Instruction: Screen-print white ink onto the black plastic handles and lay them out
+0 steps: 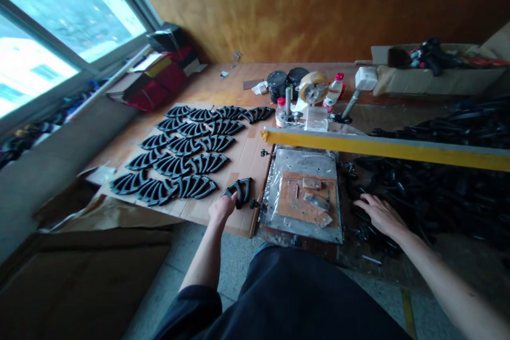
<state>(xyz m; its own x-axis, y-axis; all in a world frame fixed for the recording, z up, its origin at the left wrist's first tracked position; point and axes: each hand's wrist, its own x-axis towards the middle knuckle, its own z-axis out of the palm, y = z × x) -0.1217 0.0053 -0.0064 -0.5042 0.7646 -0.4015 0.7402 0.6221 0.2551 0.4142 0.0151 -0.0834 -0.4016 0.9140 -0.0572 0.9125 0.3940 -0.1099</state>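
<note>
Completed: black parts (193,163) laid in fanned rows on cardboard (249,151) at left. Incomplete: a short group (245,191) at the near right, touched by the left hand (222,208); clamping cannot be confirmed. Unsorted: a pile (458,196) at right, the right hand (378,213) at its near-left edge, fingers slightly apart.
</note>
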